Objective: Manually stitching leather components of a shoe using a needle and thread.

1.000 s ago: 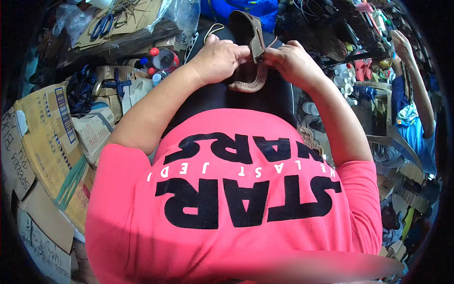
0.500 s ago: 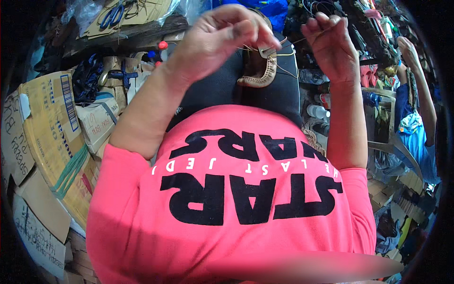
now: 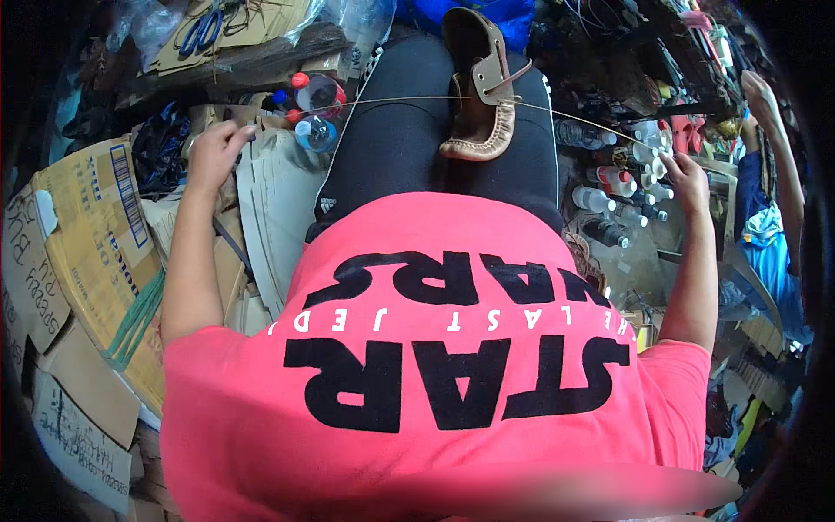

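A brown leather moccasin shoe [image 3: 498,117] with a stitched rim lies across my thighs, its rounded stitched end toward me. A pale sewing thread [image 3: 391,98] runs out from the shoe's stitching to both sides, drawn nearly straight. Far out on the left, my left hand [image 3: 216,155] is closed at the thread's left side. My right hand [image 3: 689,181], equally far out on the right, is closed on the other side of the thread. Neither hand touches the shoe. A short brown lace sticks out of the shoe's eyelet piece.
Several plastic bottles [image 3: 594,199] stand beyond my right thigh, and more bottles [image 3: 316,135] are by my left knee. Cardboard boxes [image 3: 87,217] are stacked at left. Blue-handled scissors [image 3: 202,33] lie on cardboard at upper left. Another person's arm [image 3: 774,130] shows at far right.
Both hands have moved apart from above the shoe, left hand outward to the left, right hand outward to the right. The thread, slack and looped before, is now stretched out sideways.
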The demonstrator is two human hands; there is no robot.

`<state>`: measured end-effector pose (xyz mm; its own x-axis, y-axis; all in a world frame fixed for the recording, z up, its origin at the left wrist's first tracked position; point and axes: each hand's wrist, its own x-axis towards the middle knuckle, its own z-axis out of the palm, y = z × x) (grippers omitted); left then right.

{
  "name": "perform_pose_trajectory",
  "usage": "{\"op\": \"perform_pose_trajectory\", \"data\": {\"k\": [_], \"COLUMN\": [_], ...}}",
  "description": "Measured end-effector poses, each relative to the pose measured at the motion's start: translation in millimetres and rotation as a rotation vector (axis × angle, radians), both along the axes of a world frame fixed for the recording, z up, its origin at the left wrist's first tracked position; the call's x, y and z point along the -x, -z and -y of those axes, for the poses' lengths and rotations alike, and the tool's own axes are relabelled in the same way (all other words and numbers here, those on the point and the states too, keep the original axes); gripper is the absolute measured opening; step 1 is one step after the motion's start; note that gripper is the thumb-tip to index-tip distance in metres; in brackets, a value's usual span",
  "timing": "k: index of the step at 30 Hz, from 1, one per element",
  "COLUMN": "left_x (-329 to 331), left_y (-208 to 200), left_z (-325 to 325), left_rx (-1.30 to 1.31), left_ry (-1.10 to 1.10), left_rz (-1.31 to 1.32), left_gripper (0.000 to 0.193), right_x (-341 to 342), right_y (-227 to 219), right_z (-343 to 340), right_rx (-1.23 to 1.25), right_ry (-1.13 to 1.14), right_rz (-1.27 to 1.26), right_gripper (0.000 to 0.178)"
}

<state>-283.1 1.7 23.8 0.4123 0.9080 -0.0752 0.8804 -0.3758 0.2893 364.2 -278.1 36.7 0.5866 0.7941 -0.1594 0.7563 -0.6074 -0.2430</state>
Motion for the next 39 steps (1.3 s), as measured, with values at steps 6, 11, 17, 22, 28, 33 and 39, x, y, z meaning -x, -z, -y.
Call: {"op": "perform_pose_trajectory", "data": {"k": [6, 11, 17, 22, 28, 33, 39], "left_x": [34, 57, 84, 9, -178, -283, -313], "left_y": [8, 22, 47, -26, -58, -17, -52], "left_z": [-5, -2, -14, 15, 26, 2, -30], "left_rx": [-0.079, -0.107, 0.644, 0.32, -0.074, -0.457, -0.333], "left_ry": [-0.085, -0.146, -0.439, 0.011, 0.775, 1.143, 1.131], "left_rz": [-0.066, -0.096, 0.512, 0.145, 0.201, 0.081, 0.337], "left_gripper": [0.041, 0.04, 0.043, 0.062, 0.066, 0.055, 0.022], "right_x": [-23, -59, -100, -100, 20, 107, 184], "right_y": [14, 36, 78, 97, 89, 33, -33], "right_z": [-3, 13, 19, 38, -19, -33, -34], "right_rx": [0.071, -0.017, 0.013, -0.309, -0.025, -0.086, -0.572], "right_ry": [0.04, 0.026, 0.302, 0.398, 0.082, -0.038, -0.205], "right_rz": [0.058, -0.062, -0.586, -0.949, -0.432, -0.461, -0.476], "right_gripper": [0.049, 0.044, 0.04, 0.044, 0.052, 0.037, 0.021]}}
